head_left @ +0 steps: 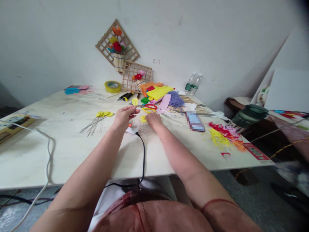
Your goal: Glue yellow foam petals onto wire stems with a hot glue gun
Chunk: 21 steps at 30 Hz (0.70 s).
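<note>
My left hand (124,116) pinches a thin wire stem upright, with a yellow petal (135,101) at its top just above the fingertips. My right hand (154,121) is low over the table, its fingers curled against a small yellow petal piece (143,119); the fingertips are partly hidden. Left of my left hand lie several finished yellow petals on wires (104,114), their stems spread toward me. Below my hands sits a small white device (131,130) with a black cord (144,151) and an orange spot.
Scissors (151,106), coloured sheets (160,92), purple yarn (176,99) and a tape roll (112,86) lie behind my hands. To the right are a phone (195,121) and coloured strips (219,138); to the left, a power strip (16,127) with a white cable.
</note>
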Each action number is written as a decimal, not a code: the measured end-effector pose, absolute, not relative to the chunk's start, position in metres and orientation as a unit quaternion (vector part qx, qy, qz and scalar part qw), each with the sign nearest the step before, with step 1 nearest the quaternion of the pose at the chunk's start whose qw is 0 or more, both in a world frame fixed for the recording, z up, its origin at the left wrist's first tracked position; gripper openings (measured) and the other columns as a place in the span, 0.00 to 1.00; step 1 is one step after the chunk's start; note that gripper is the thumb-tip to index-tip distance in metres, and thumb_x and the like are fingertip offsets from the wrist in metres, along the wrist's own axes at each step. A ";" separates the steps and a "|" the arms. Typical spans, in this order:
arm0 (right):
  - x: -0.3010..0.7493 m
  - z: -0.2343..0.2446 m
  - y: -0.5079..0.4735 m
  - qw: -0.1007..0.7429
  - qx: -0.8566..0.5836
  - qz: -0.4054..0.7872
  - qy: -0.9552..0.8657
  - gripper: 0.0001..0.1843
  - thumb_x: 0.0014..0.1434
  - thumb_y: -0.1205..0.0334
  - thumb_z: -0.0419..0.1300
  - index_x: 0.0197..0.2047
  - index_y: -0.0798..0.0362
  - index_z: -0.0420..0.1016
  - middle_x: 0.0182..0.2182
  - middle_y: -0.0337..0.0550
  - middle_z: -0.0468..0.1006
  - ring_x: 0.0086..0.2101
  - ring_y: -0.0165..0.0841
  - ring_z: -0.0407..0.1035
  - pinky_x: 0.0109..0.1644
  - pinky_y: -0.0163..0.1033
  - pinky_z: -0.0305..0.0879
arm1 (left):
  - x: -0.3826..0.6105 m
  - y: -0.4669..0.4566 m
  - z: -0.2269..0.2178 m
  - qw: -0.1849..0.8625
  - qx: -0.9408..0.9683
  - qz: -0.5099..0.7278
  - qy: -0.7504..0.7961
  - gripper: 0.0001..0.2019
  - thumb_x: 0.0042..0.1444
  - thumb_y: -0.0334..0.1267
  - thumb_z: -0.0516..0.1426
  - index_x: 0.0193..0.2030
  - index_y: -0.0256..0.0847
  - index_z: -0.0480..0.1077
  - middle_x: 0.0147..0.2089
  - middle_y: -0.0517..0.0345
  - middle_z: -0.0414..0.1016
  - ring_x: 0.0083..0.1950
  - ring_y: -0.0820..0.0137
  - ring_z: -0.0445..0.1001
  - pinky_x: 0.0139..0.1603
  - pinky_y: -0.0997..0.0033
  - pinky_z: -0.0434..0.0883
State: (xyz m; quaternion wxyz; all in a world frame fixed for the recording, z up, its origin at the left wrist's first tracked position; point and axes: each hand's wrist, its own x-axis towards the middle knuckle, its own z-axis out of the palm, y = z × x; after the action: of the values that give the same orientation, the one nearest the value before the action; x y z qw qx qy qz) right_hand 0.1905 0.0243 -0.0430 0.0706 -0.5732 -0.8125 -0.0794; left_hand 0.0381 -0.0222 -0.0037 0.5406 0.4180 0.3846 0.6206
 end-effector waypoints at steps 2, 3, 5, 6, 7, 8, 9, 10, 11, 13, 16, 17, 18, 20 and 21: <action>0.191 -0.043 0.023 0.072 -0.574 -0.076 -0.812 0.18 0.60 0.67 0.47 0.44 0.53 0.77 0.44 0.52 0.76 0.48 0.41 0.65 0.44 0.43 0.64 | 0.038 -0.022 -0.004 0.539 0.419 0.621 0.385 0.14 0.38 0.39 0.65 0.32 0.35 0.73 0.28 0.55 0.76 0.31 0.73 0.73 0.33 0.75 0.66; 0.192 -0.043 0.022 0.074 -0.577 -0.075 -0.810 0.18 0.61 0.67 0.46 0.44 0.53 0.77 0.43 0.52 0.76 0.48 0.41 0.65 0.44 0.43 0.63 | 0.038 -0.023 -0.004 0.538 0.419 0.621 0.386 0.14 0.38 0.39 0.65 0.32 0.35 0.73 0.28 0.54 0.76 0.31 0.73 0.73 0.33 0.75 0.66; 0.194 -0.042 0.019 0.090 -0.587 -0.077 -0.801 0.18 0.61 0.66 0.46 0.44 0.52 0.77 0.43 0.50 0.77 0.47 0.40 0.65 0.45 0.42 0.63 | 0.038 -0.023 -0.004 0.538 0.419 0.621 0.387 0.14 0.39 0.39 0.65 0.32 0.35 0.73 0.28 0.55 0.76 0.31 0.73 0.73 0.33 0.75 0.66; 0.195 -0.041 0.018 0.109 -0.594 -0.080 -0.793 0.19 0.62 0.65 0.45 0.45 0.52 0.76 0.43 0.49 0.77 0.47 0.39 0.66 0.45 0.41 0.62 | 0.039 -0.023 -0.004 0.538 0.419 0.621 0.387 0.14 0.39 0.39 0.65 0.32 0.35 0.73 0.28 0.55 0.76 0.31 0.73 0.73 0.33 0.75 0.66; 0.196 -0.039 0.016 0.134 -0.601 -0.085 -0.783 0.20 0.63 0.63 0.44 0.46 0.51 0.75 0.43 0.48 0.77 0.46 0.38 0.66 0.45 0.40 0.62 | 0.039 -0.024 -0.004 0.539 0.419 0.621 0.385 0.14 0.39 0.39 0.65 0.33 0.35 0.73 0.28 0.54 0.76 0.31 0.73 0.73 0.34 0.75 0.66; 0.198 -0.037 0.013 0.163 -0.608 -0.091 -0.772 0.21 0.64 0.61 0.42 0.47 0.50 0.75 0.43 0.46 0.77 0.45 0.37 0.67 0.45 0.39 0.61 | 0.039 -0.024 -0.003 0.541 0.419 0.620 0.384 0.14 0.39 0.39 0.65 0.33 0.35 0.73 0.28 0.54 0.76 0.31 0.73 0.74 0.34 0.74 0.66; 0.199 -0.035 0.011 0.191 -0.612 -0.097 -0.761 0.22 0.65 0.60 0.41 0.48 0.49 0.74 0.43 0.45 0.77 0.43 0.36 0.67 0.45 0.38 0.61 | 0.039 -0.024 -0.003 0.543 0.419 0.620 0.382 0.14 0.39 0.39 0.65 0.33 0.34 0.73 0.28 0.54 0.76 0.32 0.73 0.74 0.35 0.74 0.67; 0.200 -0.033 0.008 0.215 -0.612 -0.104 -0.754 0.22 0.65 0.59 0.39 0.50 0.49 0.73 0.42 0.45 0.77 0.42 0.35 0.68 0.45 0.37 0.60 | 0.040 -0.025 -0.003 0.545 0.418 0.620 0.380 0.14 0.39 0.38 0.65 0.33 0.34 0.73 0.28 0.54 0.76 0.32 0.73 0.74 0.36 0.74 0.67; 0.200 -0.030 0.004 0.235 -0.604 -0.112 -0.753 0.23 0.66 0.59 0.38 0.52 0.48 0.71 0.42 0.45 0.77 0.42 0.34 0.68 0.45 0.36 0.59 | 0.040 -0.025 -0.003 0.547 0.414 0.622 0.378 0.14 0.40 0.38 0.65 0.33 0.34 0.72 0.28 0.53 0.76 0.32 0.73 0.74 0.37 0.73 0.68; 0.201 -0.024 -0.002 0.261 -0.564 -0.134 -0.772 0.23 0.66 0.61 0.38 0.54 0.50 0.69 0.42 0.47 0.77 0.42 0.34 0.67 0.46 0.35 0.57 | 0.040 -0.025 -0.003 0.552 0.400 0.630 0.371 0.13 0.40 0.37 0.65 0.33 0.34 0.72 0.28 0.53 0.76 0.33 0.73 0.74 0.40 0.72 0.68; 0.200 -0.018 -0.011 0.268 -0.497 -0.169 -0.808 0.23 0.66 0.62 0.39 0.56 0.53 0.68 0.40 0.51 0.76 0.43 0.35 0.66 0.47 0.37 0.55 | 0.039 -0.023 -0.003 0.561 0.380 0.645 0.354 0.12 0.40 0.37 0.65 0.32 0.35 0.72 0.29 0.54 0.76 0.34 0.72 0.75 0.42 0.71 0.69; 0.200 -0.017 -0.013 0.264 -0.482 -0.179 -0.816 0.23 0.66 0.62 0.39 0.56 0.54 0.68 0.39 0.52 0.76 0.42 0.36 0.65 0.47 0.38 0.55 | 0.038 -0.023 -0.003 0.565 0.375 0.648 0.348 0.12 0.40 0.37 0.64 0.32 0.36 0.72 0.29 0.55 0.76 0.34 0.72 0.75 0.42 0.70 0.69; 0.199 -0.017 -0.015 0.258 -0.471 -0.187 -0.823 0.23 0.66 0.62 0.39 0.56 0.54 0.68 0.39 0.52 0.76 0.42 0.37 0.65 0.47 0.39 0.55 | 0.038 -0.023 -0.003 0.569 0.371 0.650 0.341 0.11 0.41 0.37 0.64 0.32 0.36 0.71 0.29 0.56 0.76 0.34 0.72 0.75 0.43 0.70 0.69; 0.196 -0.018 -0.016 0.245 -0.448 -0.201 -0.836 0.23 0.66 0.63 0.38 0.55 0.55 0.68 0.38 0.53 0.75 0.42 0.38 0.64 0.46 0.41 0.55 | 0.037 -0.023 -0.002 0.577 0.364 0.652 0.331 0.11 0.41 0.36 0.64 0.33 0.37 0.71 0.29 0.56 0.76 0.33 0.73 0.75 0.43 0.69 0.70; 0.194 -0.018 -0.017 0.238 -0.437 -0.205 -0.843 0.23 0.66 0.63 0.38 0.55 0.55 0.69 0.38 0.53 0.75 0.42 0.39 0.64 0.46 0.42 0.55 | 0.037 -0.023 -0.002 0.579 0.363 0.651 0.330 0.11 0.41 0.35 0.64 0.33 0.37 0.71 0.29 0.57 0.76 0.33 0.73 0.75 0.43 0.69 0.70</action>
State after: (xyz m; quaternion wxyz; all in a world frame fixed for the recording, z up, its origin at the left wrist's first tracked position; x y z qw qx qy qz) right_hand 0.1944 -0.0167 -0.0185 0.2383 -0.4371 -0.8427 -0.2052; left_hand 0.0375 -0.0230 -0.0022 0.5794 0.3625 0.3295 0.6514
